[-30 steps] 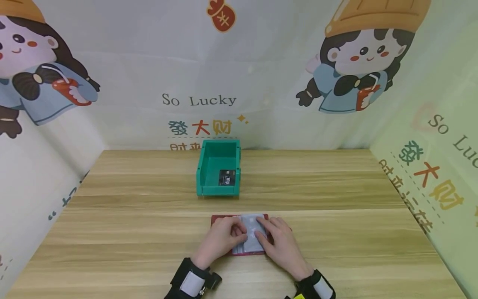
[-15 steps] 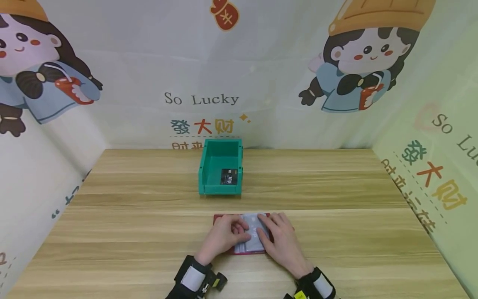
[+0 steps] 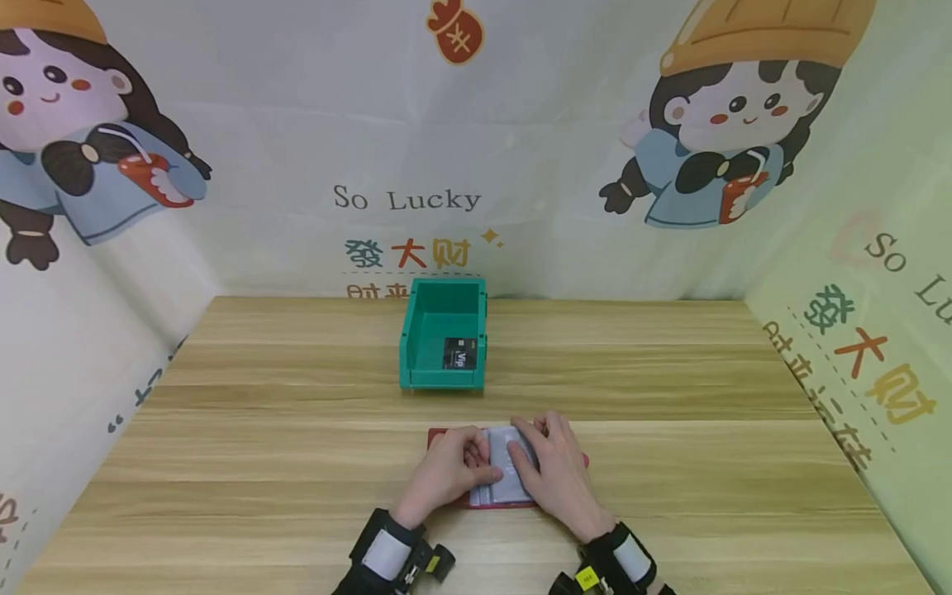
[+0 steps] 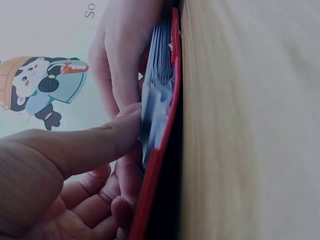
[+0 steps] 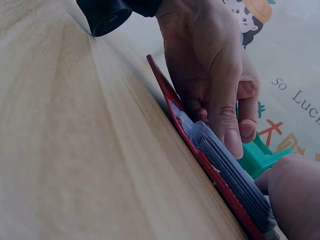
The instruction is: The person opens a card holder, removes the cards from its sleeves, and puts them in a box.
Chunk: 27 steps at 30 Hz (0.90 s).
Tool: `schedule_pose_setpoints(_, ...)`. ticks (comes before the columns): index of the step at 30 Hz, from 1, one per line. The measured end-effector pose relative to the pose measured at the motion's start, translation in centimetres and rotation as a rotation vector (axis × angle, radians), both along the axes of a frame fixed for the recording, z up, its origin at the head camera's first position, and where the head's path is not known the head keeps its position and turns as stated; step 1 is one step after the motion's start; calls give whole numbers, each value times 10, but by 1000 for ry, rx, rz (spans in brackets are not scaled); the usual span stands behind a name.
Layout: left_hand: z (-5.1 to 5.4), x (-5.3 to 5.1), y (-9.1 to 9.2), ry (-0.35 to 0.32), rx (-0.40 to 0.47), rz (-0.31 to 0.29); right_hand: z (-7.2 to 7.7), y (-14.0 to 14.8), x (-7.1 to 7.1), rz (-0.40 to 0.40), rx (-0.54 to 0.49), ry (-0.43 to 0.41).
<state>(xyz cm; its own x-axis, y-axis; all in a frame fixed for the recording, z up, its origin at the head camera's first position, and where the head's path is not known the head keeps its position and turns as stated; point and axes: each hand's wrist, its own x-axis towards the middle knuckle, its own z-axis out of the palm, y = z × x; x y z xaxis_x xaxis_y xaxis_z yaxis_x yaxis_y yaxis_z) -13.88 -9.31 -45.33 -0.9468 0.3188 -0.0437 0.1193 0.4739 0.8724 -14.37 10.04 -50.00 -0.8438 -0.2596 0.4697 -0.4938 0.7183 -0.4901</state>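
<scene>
We see the red booklet [image 3: 507,489] on the tabletop [image 3: 245,471], between the hands and partly under them. The left hand [image 3: 445,473] touches its clear sleeves [image 5: 227,162] with the thumb, fingers curled; whether it pinches one, we cannot tell. The right hand [image 3: 559,471] rests relaxed fingers on the other side. Straight beyond our hands, a green bin [image 3: 443,379] holds a black card [image 3: 459,354]. Pale printed walls [image 3: 554,124] surround the wood-grained surface behind and at both sides.
</scene>
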Motion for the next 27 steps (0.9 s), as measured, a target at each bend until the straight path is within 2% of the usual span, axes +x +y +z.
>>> schedule_pose_setpoints(9,-2,-4,-3,0,-13,-11,3,2,-1,26,-133,-40)
schedule_pose_setpoints(14,-3,-6,-5,-12,0,-19,1,3,-1,56,-244,-3)
schedule_pose_setpoints(22,-1,-5,-5,9,13,-2,0,7,8,166,-341,30)
schedule_pose_setpoints(27,1,-4,-4,-20,55,21,-2,8,11,258,-349,60)
